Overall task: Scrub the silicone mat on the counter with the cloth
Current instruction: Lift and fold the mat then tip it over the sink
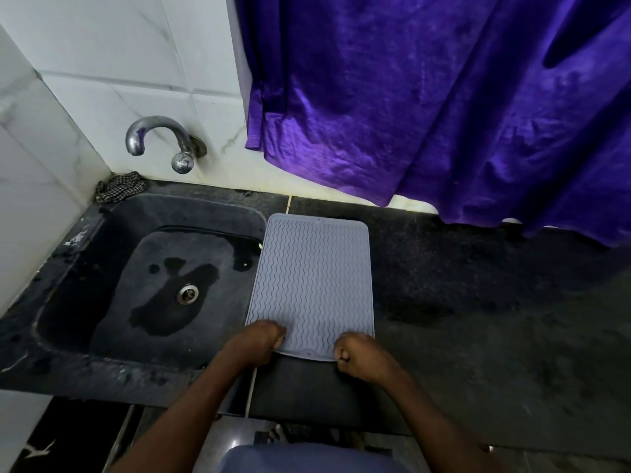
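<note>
A grey silicone mat (312, 278) with a wavy ribbed surface lies on the dark counter (478, 302), its left edge overhanging the sink slightly. My left hand (254, 341) grips the mat's near left corner with curled fingers. At the near right corner my right hand (358, 355) pinches the edge. A checkered cloth (119, 187) lies crumpled at the sink's far left corner, away from both hands.
A black stone sink (85, 247) with a metal drain (187, 293) and a wet patch sits to the left. A chrome tap (160, 139) juts from the white tiled wall. A purple curtain (444, 97) hangs over the counter's back right.
</note>
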